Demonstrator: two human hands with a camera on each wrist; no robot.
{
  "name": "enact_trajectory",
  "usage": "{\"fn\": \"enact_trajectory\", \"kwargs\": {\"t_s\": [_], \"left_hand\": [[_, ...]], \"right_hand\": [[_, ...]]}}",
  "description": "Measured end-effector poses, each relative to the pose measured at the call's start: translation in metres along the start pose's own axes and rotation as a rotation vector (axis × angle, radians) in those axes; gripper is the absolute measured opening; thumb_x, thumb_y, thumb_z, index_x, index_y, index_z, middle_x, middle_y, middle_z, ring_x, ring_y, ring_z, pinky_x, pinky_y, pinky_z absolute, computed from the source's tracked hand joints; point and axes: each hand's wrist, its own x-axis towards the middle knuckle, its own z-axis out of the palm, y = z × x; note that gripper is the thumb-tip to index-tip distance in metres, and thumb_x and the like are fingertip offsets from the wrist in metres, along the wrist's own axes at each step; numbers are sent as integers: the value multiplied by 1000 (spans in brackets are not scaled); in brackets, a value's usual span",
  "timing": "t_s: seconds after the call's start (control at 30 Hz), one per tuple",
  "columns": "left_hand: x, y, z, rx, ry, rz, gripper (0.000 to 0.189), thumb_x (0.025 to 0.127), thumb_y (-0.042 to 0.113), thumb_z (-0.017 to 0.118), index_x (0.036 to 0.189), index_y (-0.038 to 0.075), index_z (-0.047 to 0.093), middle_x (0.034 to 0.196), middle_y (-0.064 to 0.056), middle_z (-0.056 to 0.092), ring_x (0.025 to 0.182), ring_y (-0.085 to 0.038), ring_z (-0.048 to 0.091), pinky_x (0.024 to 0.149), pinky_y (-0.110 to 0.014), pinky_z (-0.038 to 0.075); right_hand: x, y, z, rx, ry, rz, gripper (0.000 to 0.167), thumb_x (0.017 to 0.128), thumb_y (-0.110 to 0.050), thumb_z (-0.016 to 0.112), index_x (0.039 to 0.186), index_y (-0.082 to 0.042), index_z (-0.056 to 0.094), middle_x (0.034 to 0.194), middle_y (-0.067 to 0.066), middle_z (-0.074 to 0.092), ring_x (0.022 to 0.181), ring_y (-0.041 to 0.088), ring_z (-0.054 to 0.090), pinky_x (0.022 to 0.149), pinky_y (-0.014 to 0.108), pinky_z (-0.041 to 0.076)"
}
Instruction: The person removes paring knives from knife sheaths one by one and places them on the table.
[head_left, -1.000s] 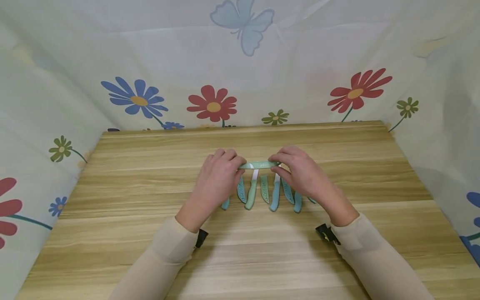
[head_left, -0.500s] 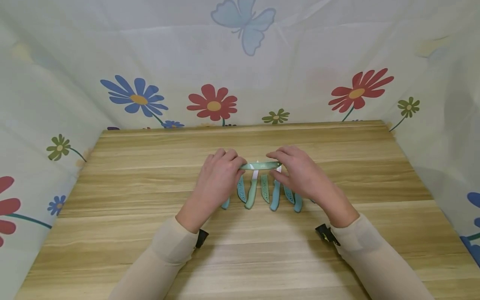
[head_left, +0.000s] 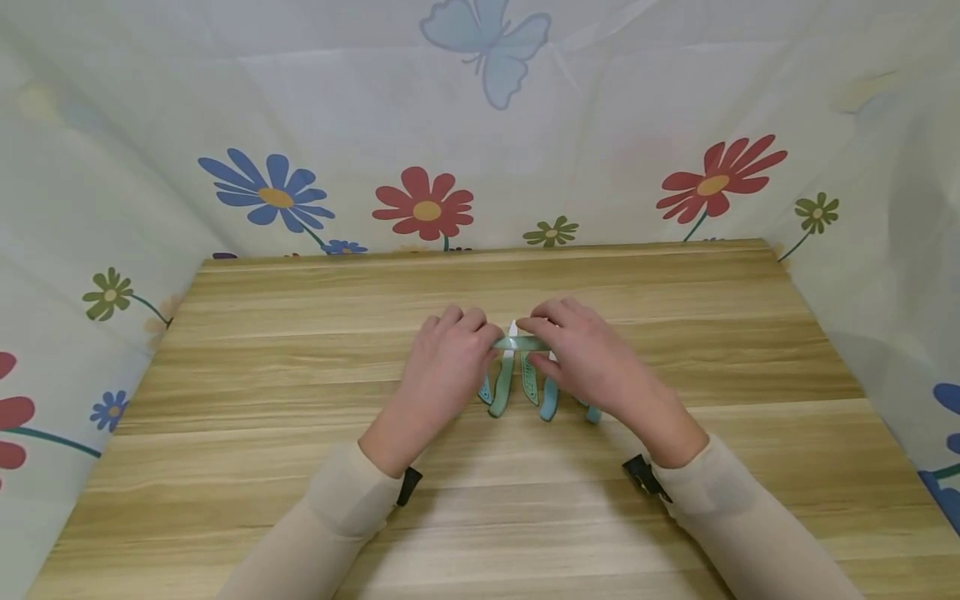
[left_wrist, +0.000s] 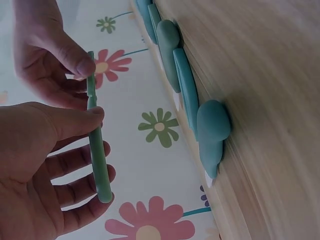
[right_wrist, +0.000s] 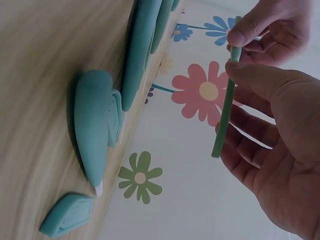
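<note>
Between the two hands a green knife is held crosswise above the table, its sheath [head_left: 531, 342] pointing right. My left hand [head_left: 450, 358] pinches the rounded green handle [left_wrist: 101, 165] between thumb and fingers. My right hand [head_left: 596, 358] pinches the slim green sheath [right_wrist: 225, 112], whose end shows past the thumb in the right wrist view. Handle and sheath meet end to end, close to both thumbs. Below lie a green knife [head_left: 502, 387] with a white blade, a green sheath [head_left: 529, 383], a blue knife [head_left: 550, 400] and a blue sheath [head_left: 485, 390].
Another blue knife [head_left: 593, 414] is mostly hidden under the right hand. A small blue-green sheath [right_wrist: 67, 215] lies at the row's end in the right wrist view. Flowered cloth [head_left: 615, 108] surrounds the wooden table [head_left: 262, 392] at the back and sides.
Both hands have come closer together and slightly nearer the body. My right hand, whose fingers were spread off the sheath half a second ago, has slid left along it.
</note>
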Motion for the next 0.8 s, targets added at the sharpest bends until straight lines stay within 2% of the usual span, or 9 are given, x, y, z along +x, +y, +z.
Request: {"fn": "enact_trajectory", "kwargs": {"t_s": [0.33, 0.8], "left_hand": [[-1, 3, 0, -17, 2, 3, 17, 95, 23, 83, 109, 15, 80, 92, -1, 64, 85, -24, 56, 66, -34, 46], [-1, 4, 0, -20, -55, -18, 20, 96, 25, 82, 113, 14, 80, 95, -1, 64, 88, -23, 57, 67, -32, 47]], "right_hand": [[1, -2, 3, -1, -7, 4, 26, 95, -14, 83, 118, -4, 77, 107, 7, 68, 95, 25, 60, 83, 38, 53], [1, -2, 3, 1, -20, 16, 25, 95, -14, 82, 118, -5, 77, 106, 6, 68, 92, 24, 58, 80, 37, 51]]}}
